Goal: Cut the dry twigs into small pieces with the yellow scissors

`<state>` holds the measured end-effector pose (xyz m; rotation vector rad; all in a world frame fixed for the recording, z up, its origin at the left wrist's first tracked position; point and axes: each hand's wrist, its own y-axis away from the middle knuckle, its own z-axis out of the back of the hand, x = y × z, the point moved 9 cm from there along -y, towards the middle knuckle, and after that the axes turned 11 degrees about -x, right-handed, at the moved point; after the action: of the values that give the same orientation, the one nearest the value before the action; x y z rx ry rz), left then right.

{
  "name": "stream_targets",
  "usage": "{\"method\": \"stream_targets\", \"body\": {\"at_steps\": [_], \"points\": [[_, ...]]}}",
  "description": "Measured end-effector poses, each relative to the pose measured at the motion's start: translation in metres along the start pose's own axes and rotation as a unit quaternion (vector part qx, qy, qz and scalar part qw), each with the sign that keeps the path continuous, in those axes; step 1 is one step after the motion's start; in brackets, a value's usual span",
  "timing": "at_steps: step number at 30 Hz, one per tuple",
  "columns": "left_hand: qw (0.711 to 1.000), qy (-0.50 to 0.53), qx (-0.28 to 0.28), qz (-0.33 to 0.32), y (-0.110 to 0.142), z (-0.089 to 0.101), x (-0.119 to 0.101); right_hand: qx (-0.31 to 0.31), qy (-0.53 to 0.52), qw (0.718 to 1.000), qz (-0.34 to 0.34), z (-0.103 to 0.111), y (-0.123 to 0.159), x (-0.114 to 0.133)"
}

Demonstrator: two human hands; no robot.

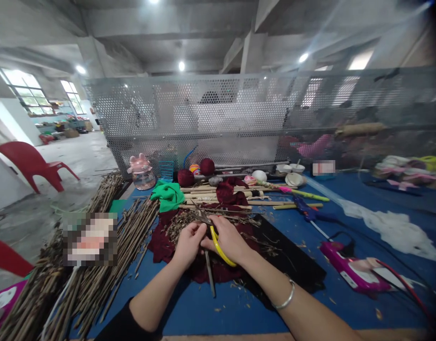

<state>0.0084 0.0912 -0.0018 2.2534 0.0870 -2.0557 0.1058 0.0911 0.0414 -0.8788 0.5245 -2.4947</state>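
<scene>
My right hand [228,237] is closed round scissors with a yellow handle [218,247]; their dark blades [201,217] point up and to the left. Pinched closed beside it, my left hand [189,242] grips a thin dry stick [210,277], whose lower end slants down toward the table's front. The stick's upper part is hidden by my hands. Under and beyond them lies a heap of dry plant trimmings [178,222] on a dark red cloth [163,237]. A black sheet [292,258] lies to the right, partly beneath my right forearm.
Bundles of dry stalks [129,241] cover the left side. A green cloth [167,195], dark red balls [207,166] and long sticks [200,195] lie at the back. Right stand a blue glue gun [312,210] and a purple power strip [356,270] with cords. A perforated metal screen [140,113] closes the rear.
</scene>
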Motion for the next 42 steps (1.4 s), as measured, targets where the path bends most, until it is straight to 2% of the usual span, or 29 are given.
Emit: {"method": "stream_targets", "body": {"at_steps": [5, 9, 12, 20, 30, 42], "points": [[1.000, 0.018, -0.013, 0.010, 0.000, 0.001, -0.001, -0.008, -0.019, 1.000, 0.004, -0.005, -0.002, 0.001], [0.999, 0.006, -0.024, -0.040, 0.002, 0.000, -0.009, -0.021, -0.026, 0.999, 0.009, -0.003, 0.004, -0.003], [0.998, -0.004, -0.020, -0.051, 0.003, -0.001, -0.010, -0.014, -0.025, 1.000, 0.008, -0.004, 0.007, -0.009], [0.999, -0.002, 0.004, 0.045, 0.002, -0.005, 0.013, 0.013, -0.025, 1.000, -0.003, -0.005, 0.000, -0.013], [1.000, -0.011, 0.024, -0.005, 0.005, -0.006, -0.002, 0.008, -0.064, 0.997, -0.043, -0.006, 0.008, -0.010], [1.000, -0.019, 0.006, 0.012, 0.006, -0.003, 0.007, 0.048, 0.006, 0.997, -0.068, -0.005, 0.014, -0.010]]}}
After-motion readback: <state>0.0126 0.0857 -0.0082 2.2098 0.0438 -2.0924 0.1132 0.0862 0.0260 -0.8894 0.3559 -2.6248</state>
